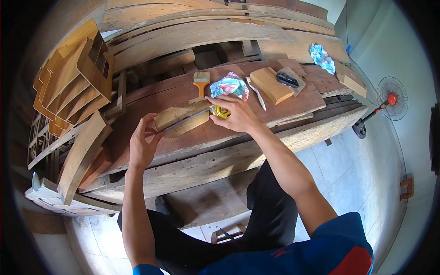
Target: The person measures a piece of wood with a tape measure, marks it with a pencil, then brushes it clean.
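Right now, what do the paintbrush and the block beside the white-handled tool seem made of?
The paintbrush: orange handle, probably painted wood or plastic; metal-looking band, pale bristles. The block: likely bare wood, warm brown and matte.

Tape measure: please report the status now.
Right hand on tape measure; left hand at blade's far end. Blade stretched along wood piece. Brush close beyond, not over blade.

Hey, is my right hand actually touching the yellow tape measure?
Touching. The head view shows your right hand around the yellow tape measure, its fingers and thumb against the case.
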{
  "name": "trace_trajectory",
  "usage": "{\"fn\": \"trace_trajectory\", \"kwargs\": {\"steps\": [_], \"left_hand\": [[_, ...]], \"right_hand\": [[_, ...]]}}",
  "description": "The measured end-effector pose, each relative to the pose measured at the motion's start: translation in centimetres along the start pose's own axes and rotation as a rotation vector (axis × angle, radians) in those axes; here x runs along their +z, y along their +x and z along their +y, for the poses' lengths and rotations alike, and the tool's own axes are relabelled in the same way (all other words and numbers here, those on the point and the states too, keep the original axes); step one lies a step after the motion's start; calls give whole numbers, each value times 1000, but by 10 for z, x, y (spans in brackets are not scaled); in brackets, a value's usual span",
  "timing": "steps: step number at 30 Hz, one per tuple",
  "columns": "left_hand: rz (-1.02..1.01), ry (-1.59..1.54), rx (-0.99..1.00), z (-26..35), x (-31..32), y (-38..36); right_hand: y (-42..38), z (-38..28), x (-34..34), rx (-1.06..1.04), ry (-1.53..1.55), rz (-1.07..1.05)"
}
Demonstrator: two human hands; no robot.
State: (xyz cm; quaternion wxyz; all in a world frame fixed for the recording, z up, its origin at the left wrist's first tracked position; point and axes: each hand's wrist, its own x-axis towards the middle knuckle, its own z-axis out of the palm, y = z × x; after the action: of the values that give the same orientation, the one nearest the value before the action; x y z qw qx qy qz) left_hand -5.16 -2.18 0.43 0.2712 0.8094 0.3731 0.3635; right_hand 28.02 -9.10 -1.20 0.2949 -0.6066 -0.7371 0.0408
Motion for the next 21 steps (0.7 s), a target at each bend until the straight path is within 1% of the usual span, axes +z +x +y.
{"fn": "trace_trajectory", "kwargs": {"steps": [9,12,15,21], "left_hand": [[5,17,-1,3,-1,-1],[17,107,35,2,-4,0],[49,114,11,9,-5,2],[89,137,41,25,-11,1]], "right_hand": [[-1,1,1,-1,112,35],[-1,-1,2,-50,87,121],[-1,-4,0,-19,120,97],[-2,-7,-2,-47,107,115]]}}
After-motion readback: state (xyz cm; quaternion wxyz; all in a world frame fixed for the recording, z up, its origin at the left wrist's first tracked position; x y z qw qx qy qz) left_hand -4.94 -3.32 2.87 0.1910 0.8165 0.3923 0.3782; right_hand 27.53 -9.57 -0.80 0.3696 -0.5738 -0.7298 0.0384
